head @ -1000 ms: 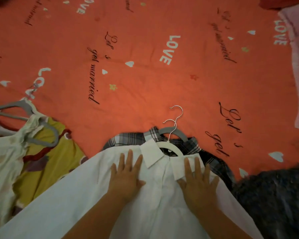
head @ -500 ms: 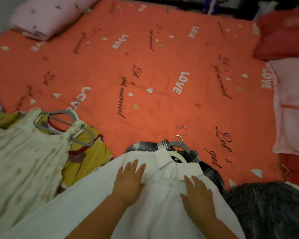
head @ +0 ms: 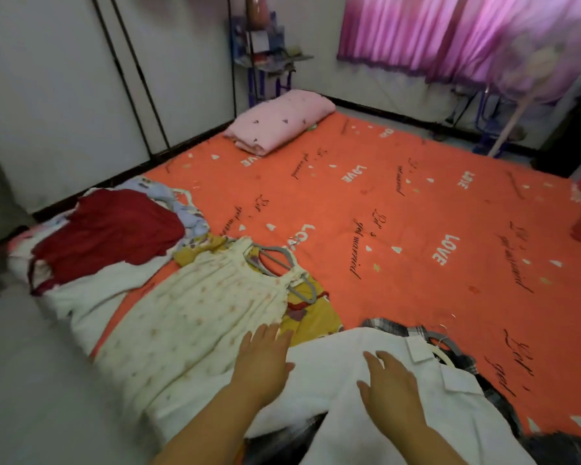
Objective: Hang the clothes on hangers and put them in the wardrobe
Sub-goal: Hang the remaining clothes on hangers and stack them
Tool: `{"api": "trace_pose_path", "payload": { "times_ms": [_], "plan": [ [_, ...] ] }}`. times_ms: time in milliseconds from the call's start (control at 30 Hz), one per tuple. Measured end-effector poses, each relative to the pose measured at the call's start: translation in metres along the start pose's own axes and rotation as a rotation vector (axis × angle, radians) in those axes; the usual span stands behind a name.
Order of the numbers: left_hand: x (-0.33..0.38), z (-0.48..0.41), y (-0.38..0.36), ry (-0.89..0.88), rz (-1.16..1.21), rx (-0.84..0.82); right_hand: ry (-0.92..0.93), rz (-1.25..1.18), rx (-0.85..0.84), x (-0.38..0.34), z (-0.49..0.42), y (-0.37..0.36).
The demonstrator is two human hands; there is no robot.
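Note:
A white collared shirt (head: pixel 332 374) lies on a white hanger (head: pixel 445 355) at the near edge of the bed, over a plaid garment (head: pixel 388 325) on a grey hanger. My left hand (head: pixel 264 360) hovers flat with spread fingers at the white shirt's left edge, beside a cream floral dress (head: pixel 198 317). My right hand (head: pixel 391 387) is spread open over the shirt's chest, below the collar. The cream dress sits on a grey hanger (head: pixel 282 263), on top of a yellow garment (head: pixel 311 317). Neither hand holds anything.
A dark red garment (head: pixel 114 226) tops a pile of clothes at the bed's left corner. The orange bedspread (head: pixel 399 229) carries a folded pink blanket (head: pixel 279 120) at the far side. White wardrobe doors (head: pixel 64 78) stand on the left. Purple curtains (head: pixel 467 35) hang behind.
The view has lifted and turned left, so the room and wardrobe show. Both hands have slid left across the white shirt, the left one reaching its edge by the cream dress.

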State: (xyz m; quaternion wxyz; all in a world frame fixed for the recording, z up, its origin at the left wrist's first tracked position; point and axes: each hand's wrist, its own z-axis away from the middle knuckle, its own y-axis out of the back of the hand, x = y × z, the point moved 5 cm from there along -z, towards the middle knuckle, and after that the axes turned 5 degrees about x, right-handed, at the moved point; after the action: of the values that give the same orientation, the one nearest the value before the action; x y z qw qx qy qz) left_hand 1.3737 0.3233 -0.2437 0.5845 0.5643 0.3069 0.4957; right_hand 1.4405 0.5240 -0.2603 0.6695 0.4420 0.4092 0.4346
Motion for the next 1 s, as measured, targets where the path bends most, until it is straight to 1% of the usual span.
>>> {"api": "trace_pose_path", "payload": {
  "times_ms": [100,300,500,700,833,1000],
  "plan": [
    [-0.075,0.048,0.027,0.037,0.009,0.044,0.056,0.017,0.012,-0.082,0.025,0.002],
    [-0.243,0.140,0.072,0.173,0.006,0.112,0.227,0.020,0.044,-0.259,0.070,-0.011],
    [-0.371,0.198,0.107,0.308,-0.020,0.186,0.387,0.047,0.071,-0.403,0.089,-0.019],
    [-0.473,0.207,0.128,0.380,0.000,0.246,0.475,0.069,0.072,-0.520,0.063,-0.034],
    [-0.543,0.187,0.144,0.418,-0.020,0.245,0.521,0.072,0.074,-0.597,0.019,-0.045],
    [-0.617,0.149,0.176,0.438,0.006,0.237,0.533,0.067,0.043,-0.681,-0.035,-0.048]
  ]
}}
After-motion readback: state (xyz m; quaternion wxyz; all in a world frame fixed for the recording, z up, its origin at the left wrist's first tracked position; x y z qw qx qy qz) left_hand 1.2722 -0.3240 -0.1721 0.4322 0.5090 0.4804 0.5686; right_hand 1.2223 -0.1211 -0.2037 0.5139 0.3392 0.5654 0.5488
